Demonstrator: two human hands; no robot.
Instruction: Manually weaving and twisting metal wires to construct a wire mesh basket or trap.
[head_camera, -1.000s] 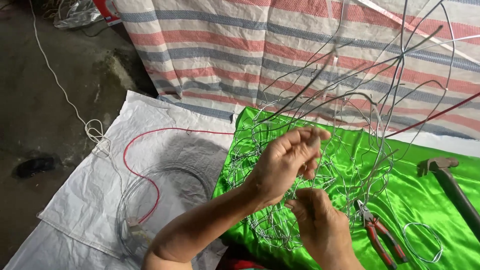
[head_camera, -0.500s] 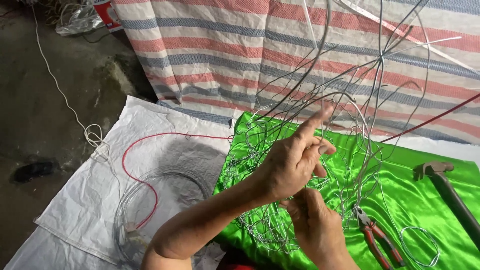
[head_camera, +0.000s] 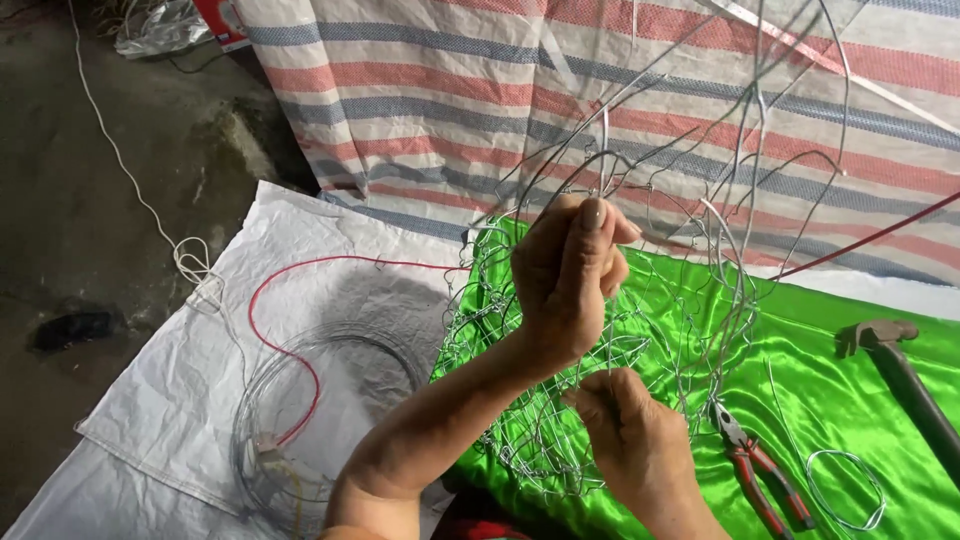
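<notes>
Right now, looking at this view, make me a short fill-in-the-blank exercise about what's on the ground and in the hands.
1. Both hands, the left hand above the right hand, work on a frame made of thin ____.
2. The shiny cloth under the frame is ____ in colour.
3. The pliers beside the right hand have ____ handles.
4. At the far right edge of the cloth lies a ____.

Missing words: wire; green; red; hammer.
</notes>
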